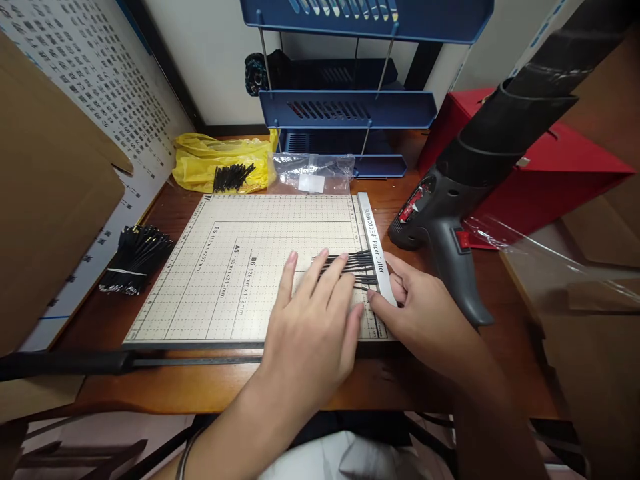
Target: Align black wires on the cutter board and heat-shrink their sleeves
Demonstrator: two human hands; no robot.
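Observation:
A cream gridded paper cutter (200, 293) lies flat on the wooden desk. Several thin black wires (357, 259) lie side by side on its right part, their ends against the white guide bar (377, 247). Over these wires my left hand (313, 313) rests palm down with fingers spread, hiding their left ends. My right hand (425, 307) closes around the lower end of the bar, thumb on its left by the lowest wire, fingers curled on its right. The cutter's black-handled blade arm (195, 362) runs along the near edge.
A tied bundle of black wires (135, 257) lies left of the cutter. Behind it are a yellow bag (220, 150) with short black pieces (233, 177) and a clear bag (310, 167). A blue rack (345, 110) stands behind, a grey heat gun (450, 200) and red box (545, 167) right.

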